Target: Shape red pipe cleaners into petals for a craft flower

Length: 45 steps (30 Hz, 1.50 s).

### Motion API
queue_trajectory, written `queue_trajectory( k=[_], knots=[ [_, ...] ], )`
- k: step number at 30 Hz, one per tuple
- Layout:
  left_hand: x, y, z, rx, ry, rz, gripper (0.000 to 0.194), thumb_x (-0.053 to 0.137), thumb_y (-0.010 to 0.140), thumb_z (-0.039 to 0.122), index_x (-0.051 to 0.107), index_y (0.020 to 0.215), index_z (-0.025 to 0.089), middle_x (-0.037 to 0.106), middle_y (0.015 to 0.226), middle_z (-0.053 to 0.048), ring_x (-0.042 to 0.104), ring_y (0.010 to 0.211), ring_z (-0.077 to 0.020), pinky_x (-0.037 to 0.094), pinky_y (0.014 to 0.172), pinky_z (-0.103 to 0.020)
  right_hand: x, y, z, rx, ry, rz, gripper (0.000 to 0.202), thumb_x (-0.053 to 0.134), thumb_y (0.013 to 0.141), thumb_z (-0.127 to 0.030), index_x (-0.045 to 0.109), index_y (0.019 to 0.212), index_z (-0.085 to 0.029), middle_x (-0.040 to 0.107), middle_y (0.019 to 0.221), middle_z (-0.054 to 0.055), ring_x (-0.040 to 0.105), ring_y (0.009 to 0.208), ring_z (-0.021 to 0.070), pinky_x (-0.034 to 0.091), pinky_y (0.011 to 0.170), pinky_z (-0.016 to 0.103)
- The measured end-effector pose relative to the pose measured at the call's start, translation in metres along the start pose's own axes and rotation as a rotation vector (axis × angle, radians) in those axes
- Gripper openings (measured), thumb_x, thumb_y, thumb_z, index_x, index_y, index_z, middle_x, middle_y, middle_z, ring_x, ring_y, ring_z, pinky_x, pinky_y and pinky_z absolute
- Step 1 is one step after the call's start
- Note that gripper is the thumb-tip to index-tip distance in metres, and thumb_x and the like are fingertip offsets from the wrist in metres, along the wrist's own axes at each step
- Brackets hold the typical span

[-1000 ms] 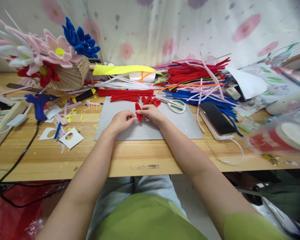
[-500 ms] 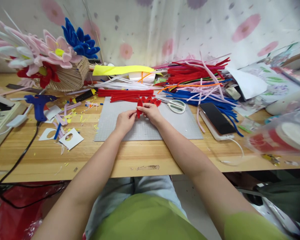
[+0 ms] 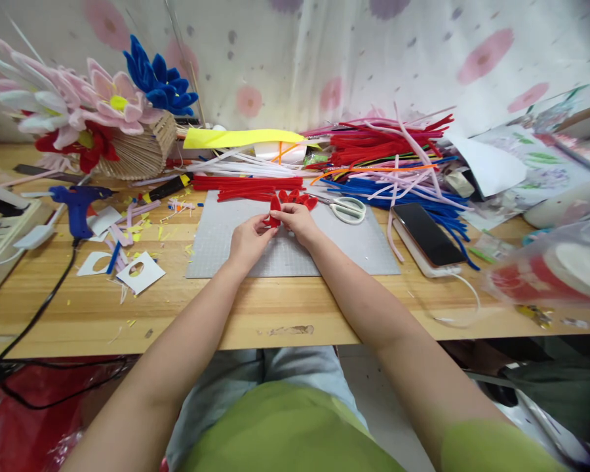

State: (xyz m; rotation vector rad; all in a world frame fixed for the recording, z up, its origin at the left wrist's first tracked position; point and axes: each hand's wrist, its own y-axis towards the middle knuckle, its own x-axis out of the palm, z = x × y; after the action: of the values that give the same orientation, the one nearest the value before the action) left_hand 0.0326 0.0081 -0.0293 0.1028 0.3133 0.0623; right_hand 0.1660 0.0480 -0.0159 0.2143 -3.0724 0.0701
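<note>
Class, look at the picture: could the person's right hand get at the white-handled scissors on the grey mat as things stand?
Probably yes: the scissors lie just right of the right hand with bare mat between, but its grip is on the red petal piece.

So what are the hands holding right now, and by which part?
Both hands, left hand and right hand, pinch a small red fuzzy pipe-cleaner petal at its lower end, between the fingers.

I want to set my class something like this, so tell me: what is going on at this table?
A person seated at a wooden table holds a small red pipe-cleaner piece between both hands, left hand and right hand, above a grey cutting mat. More red bent pieces and scissors lie just beyond. Piles of coloured pipe cleaners, a blue glue gun, a phone and finished flowers surround them.
</note>
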Motion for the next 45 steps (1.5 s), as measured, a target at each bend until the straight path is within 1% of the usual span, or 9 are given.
queue_trajectory(
  k=[5, 11, 17, 21, 26, 31, 37, 41, 45],
  knots=[
    [-0.003, 0.004, -0.001, 0.057, -0.075, -0.085, 0.024, 0.054, 0.079, 0.026, 0.065, 0.097, 0.015, 0.071, 0.091, -0.007, 0.066, 0.079, -0.0162, 0.050, 0.075, -0.029, -0.003, -0.001, 0.000, 0.019, 0.037, -0.040, 0.037, 0.077, 0.050, -0.041, 0.054, 0.060, -0.014, 0.045, 0.046, -0.006, 0.029, 0.040, 0.0025, 0.018, 0.040, 0.021],
    [-0.020, 0.005, 0.006, 0.214, 0.279, -0.101, 0.016, 0.059, 0.077, 0.029, 0.067, 0.088, 0.022, 0.071, 0.084, -0.002, 0.063, 0.076, -0.0146, 0.046, 0.073, -0.026, -0.006, -0.002, 0.000, 0.032, 0.050, -0.108, 0.036, 0.077, 0.050, -0.041, 0.056, 0.061, -0.014, 0.044, 0.043, -0.007, 0.027, 0.039, 0.0024, 0.016, 0.040, 0.021],
    [-0.023, 0.007, 0.009, 0.358, 0.405, -0.157, 0.014, 0.052, 0.080, 0.025, 0.066, 0.079, 0.022, 0.069, 0.082, 0.000, 0.060, 0.077, -0.0140, 0.043, 0.072, -0.025, -0.006, -0.003, 0.001, -0.003, 0.004, -0.176, 0.035, 0.077, 0.053, -0.041, 0.055, 0.058, -0.014, 0.046, 0.043, -0.006, 0.029, 0.038, 0.0027, 0.016, 0.040, 0.021],
    [-0.021, 0.010, 0.004, 0.262, 0.323, -0.147, 0.008, 0.056, 0.076, 0.025, 0.063, 0.076, 0.021, 0.067, 0.075, 0.001, 0.059, 0.070, -0.0131, 0.044, 0.071, -0.026, -0.008, -0.002, 0.001, 0.016, 0.029, -0.180, 0.034, 0.077, 0.052, -0.040, 0.056, 0.059, -0.014, 0.045, 0.043, -0.006, 0.028, 0.039, 0.0029, 0.016, 0.040, 0.021],
    [-0.003, 0.010, -0.002, 0.041, -0.162, -0.131, 0.012, 0.055, 0.078, 0.023, 0.058, 0.089, 0.018, 0.067, 0.081, -0.001, 0.064, 0.069, -0.0122, 0.051, 0.071, -0.028, -0.008, 0.001, 0.000, 0.041, 0.134, -0.118, 0.035, 0.078, 0.048, -0.039, 0.056, 0.060, -0.014, 0.045, 0.044, -0.006, 0.027, 0.039, 0.0023, 0.016, 0.040, 0.020],
    [0.011, 0.001, 0.008, -0.222, -0.507, -0.210, 0.023, 0.056, 0.081, 0.027, 0.058, 0.101, 0.015, 0.068, 0.092, -0.005, 0.067, 0.074, -0.0133, 0.054, 0.071, -0.030, -0.003, -0.002, -0.001, 0.068, 0.150, -0.060, 0.035, 0.078, 0.046, -0.038, 0.059, 0.063, -0.014, 0.051, 0.050, -0.004, 0.036, 0.042, 0.0043, 0.024, 0.040, 0.020],
    [0.007, 0.003, 0.011, -0.224, -0.546, -0.185, 0.023, 0.063, 0.077, 0.029, 0.063, 0.093, 0.013, 0.069, 0.087, -0.006, 0.068, 0.077, -0.0145, 0.055, 0.079, -0.034, 0.003, -0.003, -0.003, 0.018, 0.127, -0.022, 0.032, 0.079, 0.048, -0.036, 0.061, 0.062, -0.014, 0.056, 0.069, -0.001, 0.051, 0.062, 0.0085, 0.039, 0.052, 0.021],
    [0.006, 0.004, 0.010, -0.223, -0.532, -0.216, 0.018, 0.061, 0.079, 0.029, 0.063, 0.089, 0.013, 0.070, 0.083, -0.005, 0.068, 0.076, -0.0138, 0.055, 0.077, -0.032, 0.000, -0.002, -0.002, -0.028, 0.119, -0.011, 0.028, 0.079, 0.047, -0.032, 0.063, 0.062, -0.014, 0.054, 0.082, -0.001, 0.050, 0.066, 0.0067, 0.036, 0.050, 0.019],
    [0.006, 0.001, 0.013, -0.205, -0.562, -0.237, 0.016, 0.064, 0.077, 0.026, 0.065, 0.084, 0.013, 0.069, 0.079, -0.003, 0.065, 0.068, -0.0097, 0.056, 0.076, -0.030, -0.004, -0.002, -0.001, 0.048, 0.131, -0.123, 0.029, 0.078, 0.051, -0.033, 0.064, 0.067, -0.014, 0.054, 0.068, -0.002, 0.045, 0.054, 0.0049, 0.028, 0.043, 0.018]
  ],
)
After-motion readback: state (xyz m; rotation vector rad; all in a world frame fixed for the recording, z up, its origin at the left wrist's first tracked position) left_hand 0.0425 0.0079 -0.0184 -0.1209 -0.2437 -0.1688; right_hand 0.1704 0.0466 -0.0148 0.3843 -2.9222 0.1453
